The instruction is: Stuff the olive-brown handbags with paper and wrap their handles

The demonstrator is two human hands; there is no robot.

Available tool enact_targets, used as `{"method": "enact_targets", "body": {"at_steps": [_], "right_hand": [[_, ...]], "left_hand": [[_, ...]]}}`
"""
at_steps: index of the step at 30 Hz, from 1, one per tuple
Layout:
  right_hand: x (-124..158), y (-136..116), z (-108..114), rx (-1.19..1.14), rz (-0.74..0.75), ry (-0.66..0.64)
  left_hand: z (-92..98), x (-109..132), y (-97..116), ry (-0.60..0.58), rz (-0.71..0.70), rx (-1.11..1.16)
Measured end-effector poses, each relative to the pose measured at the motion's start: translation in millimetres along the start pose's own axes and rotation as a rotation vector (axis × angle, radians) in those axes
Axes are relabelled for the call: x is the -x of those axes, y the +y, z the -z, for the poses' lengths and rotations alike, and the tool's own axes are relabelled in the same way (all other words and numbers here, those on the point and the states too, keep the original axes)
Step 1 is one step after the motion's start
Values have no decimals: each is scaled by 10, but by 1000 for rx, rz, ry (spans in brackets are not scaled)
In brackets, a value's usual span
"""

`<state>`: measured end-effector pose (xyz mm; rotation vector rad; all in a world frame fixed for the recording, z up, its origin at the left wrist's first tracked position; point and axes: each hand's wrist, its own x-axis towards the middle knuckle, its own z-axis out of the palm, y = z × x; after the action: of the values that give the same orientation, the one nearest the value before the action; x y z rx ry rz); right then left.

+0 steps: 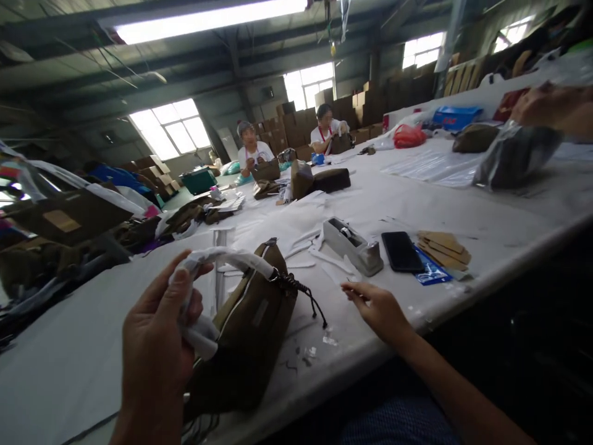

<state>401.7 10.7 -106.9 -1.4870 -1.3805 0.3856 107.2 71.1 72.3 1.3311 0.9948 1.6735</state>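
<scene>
An olive-green zip bag (259, 303) stands tilted on the table in front of me. Its carry handle (236, 256) is wound in white wrapping, and my left hand (157, 334) is closed around it. A black braided cord (301, 287) hangs from the handle's ring. To the right of the bag, low over the table, my right hand (382, 312) has its thumb and fingers pinched together. Whatever may be between those fingertips is too small to name. Just beyond them sits a grey tape dispenser (354, 247), with white strips (331, 261) beside it.
A black phone (402, 251), a blue packet (433, 267) and brown card pieces (445, 248) lie at right. Across the white table (370, 194), two people handle bags. Another person's hand (540, 108) is by a plastic-wrapped bag (514, 157). More bags (331, 179) stand farther back.
</scene>
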Motion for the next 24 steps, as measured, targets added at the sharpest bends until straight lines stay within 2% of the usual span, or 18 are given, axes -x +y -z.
{"method": "enact_targets", "body": {"at_steps": [3,6,8,11,13,17,20,24], "right_hand": [[-80,191,123,182,-7,47],[-146,240,110,287,13,-4],[-188,254,72,329,28,-78],[-228,295,66,374,35,-193],[-235,313,106,404,27,-236],[-281,240,138,467,-20,-226],[-422,143,-19,536,-92,-184],[-728,104,-348,668,-264,-235]], "left_hand": [[-133,36,-10,21,-33,-35],[-257,41,6,43,-71,-102],[-310,17,-25,-12,-50,-113],[-336,-51,-134,-170,44,-59],[-327,-93,-204,-210,77,-5],[-312,-104,-242,-125,47,23],[-358,-48,-217,-89,49,-26],[-428,17,-207,-42,51,-77]]}}
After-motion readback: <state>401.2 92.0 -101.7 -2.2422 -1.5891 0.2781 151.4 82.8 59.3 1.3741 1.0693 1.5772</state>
